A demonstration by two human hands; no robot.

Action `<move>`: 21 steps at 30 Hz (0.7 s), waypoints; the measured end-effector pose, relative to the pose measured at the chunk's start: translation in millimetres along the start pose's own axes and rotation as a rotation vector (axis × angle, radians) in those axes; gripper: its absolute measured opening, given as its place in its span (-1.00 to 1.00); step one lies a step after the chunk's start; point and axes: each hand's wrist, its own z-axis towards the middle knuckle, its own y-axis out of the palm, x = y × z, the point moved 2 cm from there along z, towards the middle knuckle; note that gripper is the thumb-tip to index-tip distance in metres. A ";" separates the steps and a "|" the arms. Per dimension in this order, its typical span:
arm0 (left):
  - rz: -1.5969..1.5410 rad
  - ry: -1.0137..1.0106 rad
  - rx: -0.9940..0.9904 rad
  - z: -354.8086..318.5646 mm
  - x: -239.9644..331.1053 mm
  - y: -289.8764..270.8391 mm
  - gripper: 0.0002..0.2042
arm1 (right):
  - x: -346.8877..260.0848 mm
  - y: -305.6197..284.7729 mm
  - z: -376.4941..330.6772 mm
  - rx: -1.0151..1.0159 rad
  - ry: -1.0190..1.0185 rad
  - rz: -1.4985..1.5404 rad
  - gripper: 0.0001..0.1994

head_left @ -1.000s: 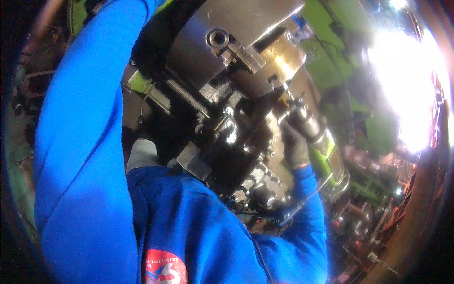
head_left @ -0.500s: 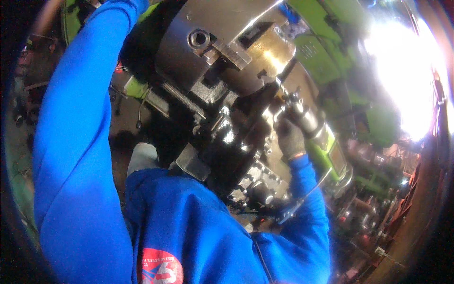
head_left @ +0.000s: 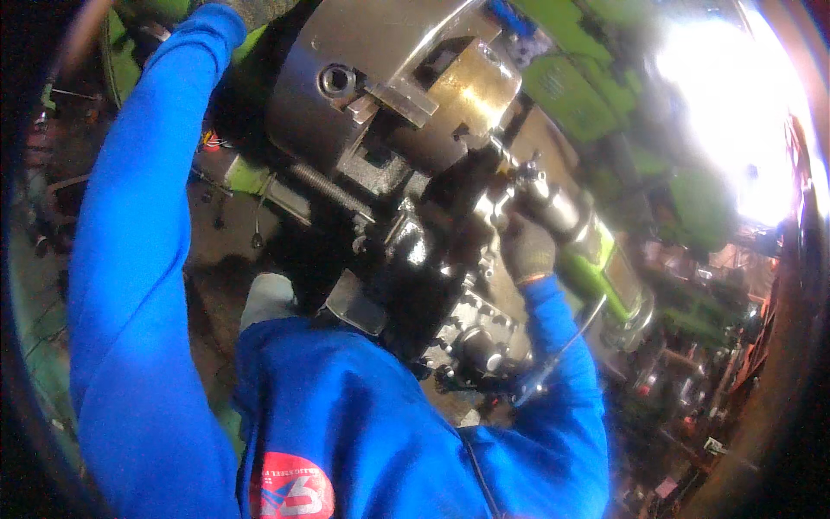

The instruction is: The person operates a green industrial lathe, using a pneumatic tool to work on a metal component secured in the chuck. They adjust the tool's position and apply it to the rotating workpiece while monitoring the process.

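My right hand (head_left: pixel 529 248), in a dark work glove, is at the metal fittings beside the tailstock (head_left: pixel 553 208) of a lathe. Its fingers look curled there, and what they grip is hidden. A large steel chuck (head_left: pixel 307 104) fills the upper middle, with a brass-coloured round workpiece (head_left: pixel 475 91) in its jaws. A thin bright drill-like tool (head_left: pixel 503 152) points from the tailstock side to the workpiece. My left arm reaches far up along the chuck's left side. The gloved left hand (head_left: pixel 258 10) is cut off by the top edge, so its fingers do not show.
Below the chuck sits the oily tool carriage (head_left: pixel 475 333) with bolts and knobs. A threaded screw (head_left: pixel 328 190) runs left of it. Green machine panels (head_left: pixel 571 95) stand behind, under a glaring light (head_left: pixel 726 112). A grey shoe tip (head_left: pixel 270 297) shows beside my blue clothing.
The view has shifted slightly, so the chuck sits a little further left and up. My right hand remains at the same fittings. More of my left glove shows at the top.
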 end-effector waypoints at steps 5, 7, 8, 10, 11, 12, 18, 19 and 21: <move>-0.121 -0.040 0.044 2.6 2.7 -4.3 -0.79 | 5.4 0.1 -1.6 0.074 -0.015 0.194 -0.78; -0.216 0.037 0.089 2.7 -1.6 -6.6 -0.78 | 9.1 -4.0 -0.2 -0.012 -0.022 0.256 -0.75; -0.183 0.025 0.112 2.8 -2.0 -6.7 -0.77 | 10.0 -4.9 2.3 -0.054 -0.031 0.289 -0.73; -0.114 0.000 0.158 2.5 0.5 -6.2 -0.77 | 21.9 6.0 8.5 -0.044 -0.064 0.360 -0.73; -0.134 0.001 0.174 2.9 1.4 -7.4 -0.77 | 24.4 8.6 12.2 -0.042 -0.085 0.393 -0.72; -0.154 0.002 0.189 3.7 2.4 -9.2 -0.77 | 26.9 9.9 12.7 -0.058 -0.072 0.406 -0.72; -0.072 -0.022 -0.015 5.9 3.2 -2.9 -0.78 | 11.7 -9.7 5.1 -0.101 -0.042 0.444 -0.70; -0.074 -0.022 -0.013 5.6 2.9 -1.8 -0.79 | 9.1 -12.6 5.5 -0.122 -0.023 0.448 -0.69; -0.045 -0.009 -0.021 6.9 3.4 -0.4 -0.79 | 10.8 -12.7 5.4 -0.127 -0.016 0.459 -0.67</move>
